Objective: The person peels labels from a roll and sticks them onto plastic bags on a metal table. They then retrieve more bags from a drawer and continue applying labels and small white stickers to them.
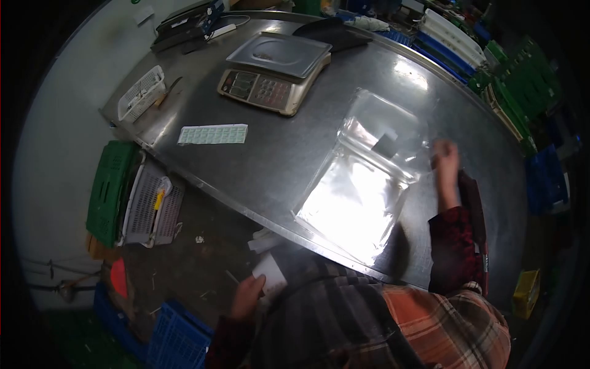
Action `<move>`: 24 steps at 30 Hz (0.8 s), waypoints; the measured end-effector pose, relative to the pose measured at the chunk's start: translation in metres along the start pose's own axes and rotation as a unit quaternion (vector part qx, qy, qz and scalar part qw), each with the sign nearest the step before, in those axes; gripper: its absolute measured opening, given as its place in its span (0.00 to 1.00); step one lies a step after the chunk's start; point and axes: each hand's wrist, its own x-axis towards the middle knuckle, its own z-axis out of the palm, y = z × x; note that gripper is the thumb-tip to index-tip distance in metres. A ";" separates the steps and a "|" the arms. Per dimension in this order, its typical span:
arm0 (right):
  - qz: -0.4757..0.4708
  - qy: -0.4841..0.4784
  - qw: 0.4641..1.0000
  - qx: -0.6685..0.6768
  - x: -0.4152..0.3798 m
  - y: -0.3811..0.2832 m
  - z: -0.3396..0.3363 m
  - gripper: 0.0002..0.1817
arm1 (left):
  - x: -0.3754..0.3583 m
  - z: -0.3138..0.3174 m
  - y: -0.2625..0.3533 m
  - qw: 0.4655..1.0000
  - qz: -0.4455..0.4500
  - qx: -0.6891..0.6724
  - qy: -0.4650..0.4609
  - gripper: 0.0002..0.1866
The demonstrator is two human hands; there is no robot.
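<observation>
My left hand [247, 296] is low at the table's front edge, its fingers closed on a white piece of paper [270, 274]. Over the table on the right, my right hand [447, 161] is slightly blurred, with its fingers curled. Whether anything small is in them I cannot make out. Just left of it lie clear plastic bags [353, 200], flat and shining in the light. A small dark grey square [386, 146] shows on their upper part. Further left, a sheet of pale green labels [213, 134] rests on the metal table [270, 166].
A weighing scale [273, 74] with a metal pan stands toward the back. At the left end are a white basket [141, 92] and a knife [167, 92]. Green [110, 190] and blue crates [178, 338] are on the floor side; more crates [452, 40] line the far edge.
</observation>
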 end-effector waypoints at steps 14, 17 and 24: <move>-0.513 -0.605 0.608 -0.025 -0.217 -0.107 0.135 0.12 | 0.027 0.049 0.047 0.918 0.268 0.284 0.066 0.18; -0.532 -0.570 0.626 -0.002 -0.225 -0.100 0.130 0.07 | 0.038 0.051 0.035 0.915 0.222 0.331 0.070 0.09; -0.248 -0.481 0.837 0.086 -0.168 -0.091 0.086 0.06 | 0.076 0.001 -0.006 0.968 0.096 -0.204 0.114 0.16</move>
